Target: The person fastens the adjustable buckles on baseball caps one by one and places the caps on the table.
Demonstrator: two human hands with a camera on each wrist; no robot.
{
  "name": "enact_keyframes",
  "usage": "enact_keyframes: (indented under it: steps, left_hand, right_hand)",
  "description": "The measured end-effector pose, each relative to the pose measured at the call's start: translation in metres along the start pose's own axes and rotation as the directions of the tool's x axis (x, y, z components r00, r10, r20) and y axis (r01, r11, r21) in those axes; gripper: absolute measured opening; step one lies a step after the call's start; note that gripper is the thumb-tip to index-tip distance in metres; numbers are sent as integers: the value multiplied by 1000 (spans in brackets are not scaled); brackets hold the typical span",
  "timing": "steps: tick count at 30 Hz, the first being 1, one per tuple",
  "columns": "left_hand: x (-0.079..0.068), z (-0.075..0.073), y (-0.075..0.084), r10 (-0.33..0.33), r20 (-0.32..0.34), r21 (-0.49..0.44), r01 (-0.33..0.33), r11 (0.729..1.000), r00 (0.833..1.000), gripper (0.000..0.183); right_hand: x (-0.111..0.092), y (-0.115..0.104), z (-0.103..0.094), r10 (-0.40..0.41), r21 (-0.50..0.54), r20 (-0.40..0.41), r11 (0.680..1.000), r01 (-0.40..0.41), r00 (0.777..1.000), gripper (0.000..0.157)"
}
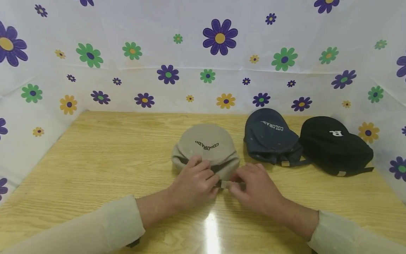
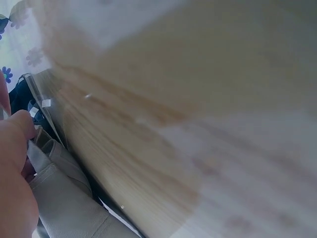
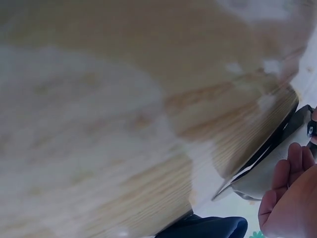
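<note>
A beige baseball cap with dark COLORADO lettering lies on the table, its back strap toward the person. My left hand grips the cap's back edge and strap, left of the small metal buckle. On the buckle's other side, my right hand pinches the strap between thumb and fingers. The left wrist view shows the left hand against folds of the beige cap. In the right wrist view, curled fingers of the right hand overlap the cap.
To the right sit a navy COLORADO cap and a black cap with a white letter R, their buckled straps facing the front. The wooden table meets a white flowered cloth behind and at both sides.
</note>
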State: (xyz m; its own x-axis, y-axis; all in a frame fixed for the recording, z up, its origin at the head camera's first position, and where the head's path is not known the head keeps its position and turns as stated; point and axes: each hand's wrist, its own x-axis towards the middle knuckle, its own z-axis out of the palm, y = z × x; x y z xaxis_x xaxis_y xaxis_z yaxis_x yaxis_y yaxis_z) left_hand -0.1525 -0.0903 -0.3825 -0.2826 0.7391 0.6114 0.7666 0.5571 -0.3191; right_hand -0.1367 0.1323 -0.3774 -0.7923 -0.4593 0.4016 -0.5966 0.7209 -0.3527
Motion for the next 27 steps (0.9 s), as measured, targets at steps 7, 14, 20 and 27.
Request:
enact_keyframes:
  steps: [7, 14, 20, 27]
  left_hand:
    - [0, -1, 2, 18, -4, -3, -18, 1000, 1000, 14]
    - [2, 0, 1, 67, -104, 3, -68, 998, 992, 19]
    - [2, 2, -1, 81, -169, -39, -89, 995, 982, 21]
    - [4, 3, 1, 52, -168, -121, -72, 990, 984, 22]
  right_hand:
    - [0, -5, -1, -14, 7, 39, 1000, 14, 999, 18]
    - [-1, -5, 1, -56, 24, 19, 998, 56, 998, 17]
    - [-2, -7, 3, -138, 40, -25, 989, 139, 990, 16]
    - [-4, -6, 4, -182, 32, -46, 982, 183, 982, 16]
